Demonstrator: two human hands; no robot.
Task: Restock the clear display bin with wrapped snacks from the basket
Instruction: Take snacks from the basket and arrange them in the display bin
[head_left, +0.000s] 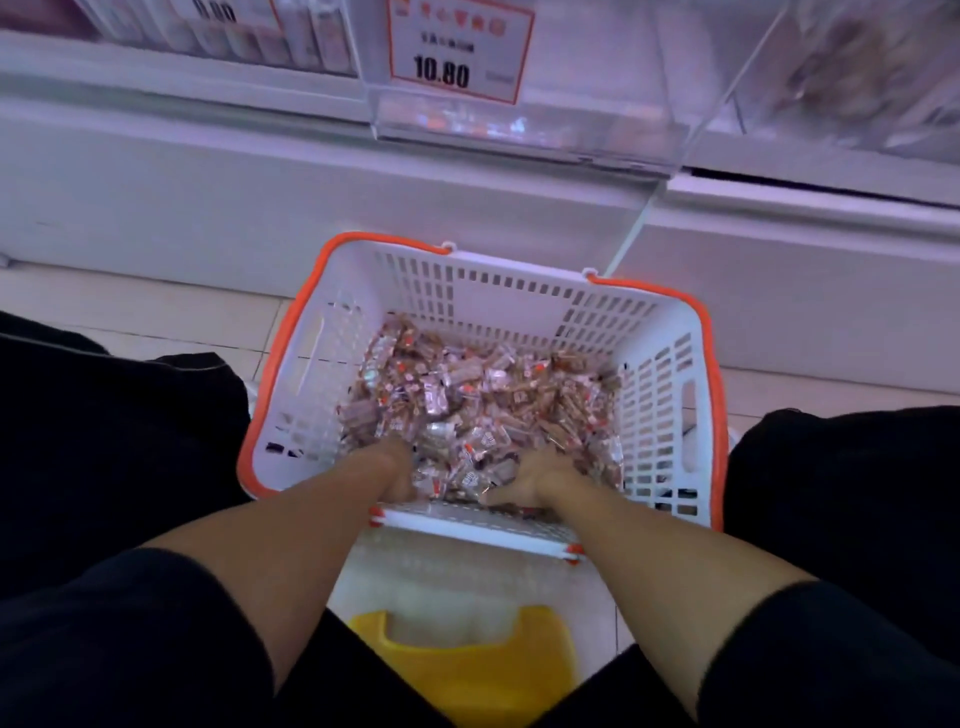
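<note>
A white slotted basket with an orange rim (670, 395) stands on the floor between my knees. Its bottom is covered with several small wrapped snacks (478, 395) in clear and brown wrappers. Both my hands are inside it at the near side. My left hand (395, 467) is dug into the pile, fingers hidden among the wrappers. My right hand (530, 480) lies on the pile with its fingers curled around a bunch of snacks between the two hands. The clear display bin (519, 130) hangs above on the shelf front, with a few snacks visible at its bottom.
A price tag reading 10.80 (460, 49) is fixed on the bin's front. White shelf base panels (208, 208) run behind the basket. A yellow stool (467, 670) sits under me. Further clear bins (857, 78) hang to the right.
</note>
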